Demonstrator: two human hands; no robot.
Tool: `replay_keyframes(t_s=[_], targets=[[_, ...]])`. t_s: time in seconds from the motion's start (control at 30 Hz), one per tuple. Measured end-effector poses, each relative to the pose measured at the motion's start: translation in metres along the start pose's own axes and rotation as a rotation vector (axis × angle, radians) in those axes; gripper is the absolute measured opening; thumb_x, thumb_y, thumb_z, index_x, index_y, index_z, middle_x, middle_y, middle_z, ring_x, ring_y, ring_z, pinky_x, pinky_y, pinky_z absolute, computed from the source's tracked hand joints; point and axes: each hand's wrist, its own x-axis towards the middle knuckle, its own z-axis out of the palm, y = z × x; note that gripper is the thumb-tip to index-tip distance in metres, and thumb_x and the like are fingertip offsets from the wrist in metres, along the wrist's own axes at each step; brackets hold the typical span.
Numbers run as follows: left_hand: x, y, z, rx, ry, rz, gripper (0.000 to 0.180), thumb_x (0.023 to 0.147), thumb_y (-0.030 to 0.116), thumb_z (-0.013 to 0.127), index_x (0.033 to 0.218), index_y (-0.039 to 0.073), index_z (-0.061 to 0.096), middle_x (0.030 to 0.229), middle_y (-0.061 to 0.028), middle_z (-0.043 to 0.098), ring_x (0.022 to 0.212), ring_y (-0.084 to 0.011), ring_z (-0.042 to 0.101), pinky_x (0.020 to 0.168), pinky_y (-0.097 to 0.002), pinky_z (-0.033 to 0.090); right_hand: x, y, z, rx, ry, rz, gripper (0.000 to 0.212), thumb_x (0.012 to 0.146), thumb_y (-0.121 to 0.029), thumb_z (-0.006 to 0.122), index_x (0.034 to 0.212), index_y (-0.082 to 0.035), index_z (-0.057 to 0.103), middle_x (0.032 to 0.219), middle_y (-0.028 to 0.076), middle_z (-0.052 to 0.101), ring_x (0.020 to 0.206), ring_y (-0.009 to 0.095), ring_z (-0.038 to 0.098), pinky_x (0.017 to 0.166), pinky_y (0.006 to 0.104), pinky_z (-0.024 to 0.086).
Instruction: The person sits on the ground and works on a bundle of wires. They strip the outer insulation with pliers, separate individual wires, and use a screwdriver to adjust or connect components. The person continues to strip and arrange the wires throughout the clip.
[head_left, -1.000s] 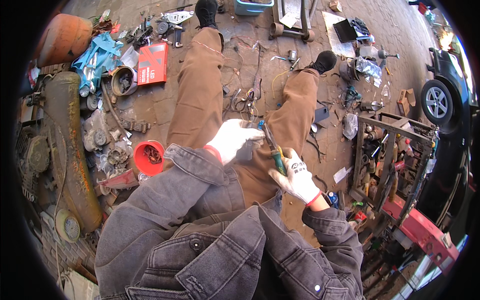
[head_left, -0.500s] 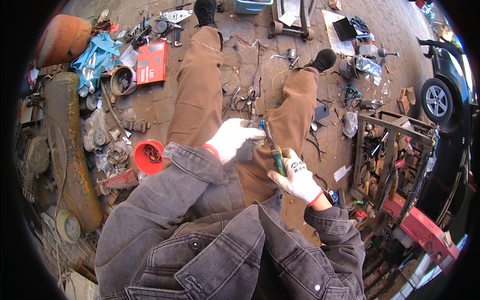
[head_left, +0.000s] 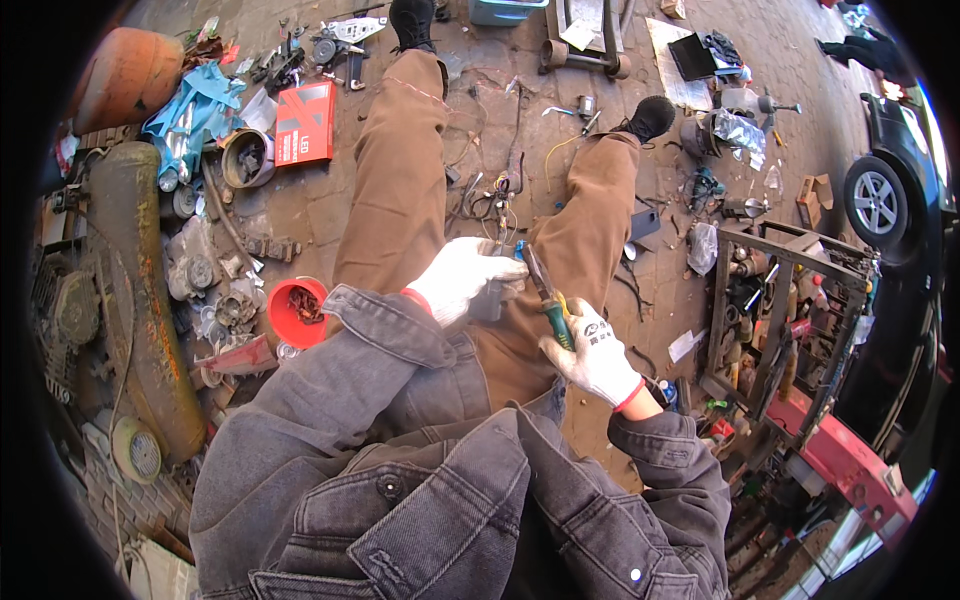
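Observation:
My left hand (head_left: 462, 280), in a white glove with a red cuff, is closed around a dark grey flat piece (head_left: 487, 302) whose kind I cannot make out. Loose wires (head_left: 503, 200) lie just beyond its fingers. In my right hand (head_left: 597, 358), also gloved, are pliers (head_left: 556, 322) with green and yellow handles. Their dark jaws point up and left, close to my left fingertips. A small blue bit (head_left: 520, 250) shows by the jaw tip; whether the jaws grip it I cannot tell. Both hands are above my lap, between brown trouser legs.
A red bucket (head_left: 296, 312) with copper-coloured scraps stands left of my knee. Farther left are a red box (head_left: 304, 124) and a rusty cylinder (head_left: 140, 300). On the right stand a metal frame (head_left: 785, 254) holding tools and a dark car (head_left: 880, 330). A person (head_left: 872, 52) is at the far right.
My hands stay nearly in place; the pliers have shifted very slightly. At the far right, the person in dark clothes has moved farther away from the car's wheel.

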Motion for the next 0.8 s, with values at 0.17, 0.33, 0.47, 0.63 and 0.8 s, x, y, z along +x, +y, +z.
replay_keyframes(t_s=[0.17,0.33,0.47,0.63,0.8], targets=[[-0.008,-0.004,0.009,-0.114,-0.026,0.085,0.017,0.092,0.009,0.073,0.107,0.001,0.07,0.088,-0.0037,0.072,0.074,-0.0095,0.065,0.066,-0.023,0.051,-0.003,-0.005,0.008,0.115,0.065,0.022,0.03,0.088,-0.022,0.071,0.107,-0.002,0.059,0.097,0.017,0.06,0.087,0.038,0.061,0.078,0.0438,0.049],[-0.011,-0.013,0.016,-0.123,0.005,0.167,0.021,0.093,0.012,0.072,0.111,0.002,0.068,0.086,-0.002,0.068,0.074,-0.0097,0.063,0.065,-0.025,0.052,-0.01,-0.01,0.015,0.21,0.095,0.002,0.028,0.089,-0.022,0.071,0.107,-0.005,0.058,0.085,0.014,0.059,0.08,0.034,0.06,0.075,0.0419,0.049],[-0.017,-0.012,0.018,0.072,0.112,0.223,0.026,0.093,0.009,0.071,0.118,0.002,0.071,0.094,-0.0004,0.072,0.081,-0.0069,0.065,0.072,-0.0216,0.052,-0.026,-0.015,0.02,0.321,-0.095,0.091,0.035,0.091,-0.025,0.069,0.114,-0.003,0.054,0.094,0.015,0.059,0.085,0.032,0.059,0.077,0.042,0.049],[-0.029,0.002,0.02,0.054,0.084,0.243,0.029,0.095,0.013,0.07,0.122,0.002,0.069,0.094,-0.0009,0.072,0.078,-0.0069,0.064,0.068,-0.0216,0.05,-0.044,-0.022,0.026,0.37,-0.18,0.015,0.059,0.092,-0.031,0.069,0.138,-0.001,0.048,0.118,0.022,0.061,0.105,0.037,0.064,0.088,0.0431,0.052],[-0.047,0.015,0.024,-0.071,-0.061,0.149,0.026,0.094,0.009,0.069,0.117,-0.001,0.065,0.096,-0.0024,0.069,0.079,-0.0087,0.064,0.071,-0.0236,0.052,-0.042,-0.032,0.016,0.559,0.188,0.035,0.026,0.09,-0.015,0.072,0.11,-0.006,0.058,0.096,0.004,0.061,0.084,0.015,0.057,0.074,0.0307,0.048]])
